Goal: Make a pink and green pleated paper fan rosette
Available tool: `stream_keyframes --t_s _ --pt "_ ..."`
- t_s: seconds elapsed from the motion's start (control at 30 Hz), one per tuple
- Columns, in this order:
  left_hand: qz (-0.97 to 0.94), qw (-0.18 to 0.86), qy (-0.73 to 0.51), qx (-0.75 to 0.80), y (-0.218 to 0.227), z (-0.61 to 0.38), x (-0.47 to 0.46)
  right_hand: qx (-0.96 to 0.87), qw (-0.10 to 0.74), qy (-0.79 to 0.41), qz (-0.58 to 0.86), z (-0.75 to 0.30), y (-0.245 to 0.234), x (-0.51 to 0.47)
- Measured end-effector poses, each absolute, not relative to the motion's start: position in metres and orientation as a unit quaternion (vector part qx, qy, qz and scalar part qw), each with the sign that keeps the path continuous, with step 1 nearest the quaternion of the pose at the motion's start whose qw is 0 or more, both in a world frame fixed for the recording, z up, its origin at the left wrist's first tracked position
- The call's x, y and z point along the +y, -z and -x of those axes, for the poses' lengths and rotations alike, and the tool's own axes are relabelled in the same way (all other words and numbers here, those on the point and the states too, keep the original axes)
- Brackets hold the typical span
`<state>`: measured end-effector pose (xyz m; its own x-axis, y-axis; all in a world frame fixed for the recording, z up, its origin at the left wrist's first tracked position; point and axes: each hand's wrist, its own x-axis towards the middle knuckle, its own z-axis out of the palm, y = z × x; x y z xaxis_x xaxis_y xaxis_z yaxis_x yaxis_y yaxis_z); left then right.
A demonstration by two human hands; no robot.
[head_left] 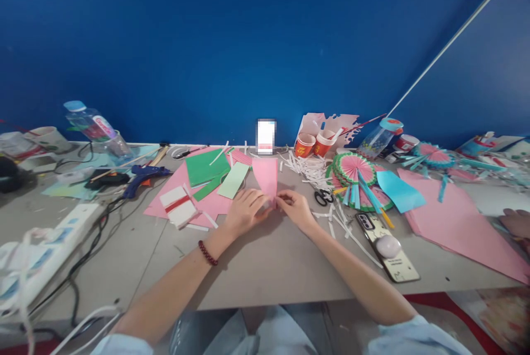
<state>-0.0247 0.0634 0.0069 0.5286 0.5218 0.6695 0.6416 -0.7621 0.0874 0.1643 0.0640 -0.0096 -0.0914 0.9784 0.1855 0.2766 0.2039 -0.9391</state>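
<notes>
Holding the pink paper (265,171) by its near end with left hand (245,211) and right hand (296,209), you pinch close — likely for steadiness — scissors (322,198) rightward of both.

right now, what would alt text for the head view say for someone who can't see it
At a grey table, a person's right hand pinches the near end of a pink paper piece, the left hand close beside it. Green paper lies left; white paper scraps, scissors and a pink-and-green paper fan lie right, before a blue wall.
</notes>
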Motion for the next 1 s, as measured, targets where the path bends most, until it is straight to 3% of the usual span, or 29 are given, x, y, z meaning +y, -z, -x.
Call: stream_keyframes --t_s 0.1,0.2,0.3,0.53,0.63,0.77,1.0 --pt "0.87 0.06 0.357 -0.335 -0.004 0.019 0.061 -0.575 0.459 -0.501 0.455 -0.159 0.011 0.063" --pt "0.861 0.042 0.367 -0.349 -0.003 0.018 0.061 -0.587 0.44 -0.512 0.446 -0.157 0.01 0.062" --pt "0.859 0.041 0.375 -0.346 -0.003 0.021 0.063 -0.643 0.43 -0.442 0.455 -0.159 0.007 0.06" --pt "0.838 0.045 0.398 -0.371 -0.003 0.028 0.066 -0.775 0.409 -0.111 0.469 -0.172 0.0 0.056" --pt "0.825 0.051 0.405 -0.392 -0.003 0.03 0.067 -0.774 0.404 -0.023 0.486 -0.178 -0.007 0.057" --pt "0.816 0.048 0.412 -0.403 -0.005 0.032 0.069 -0.768 0.371 0.019 0.521 -0.184 -0.011 0.063" --pt "0.808 0.06 0.438 -0.391 -0.005 0.034 0.071 -0.781 0.375 -0.007 0.499 -0.191 0.0 0.074"
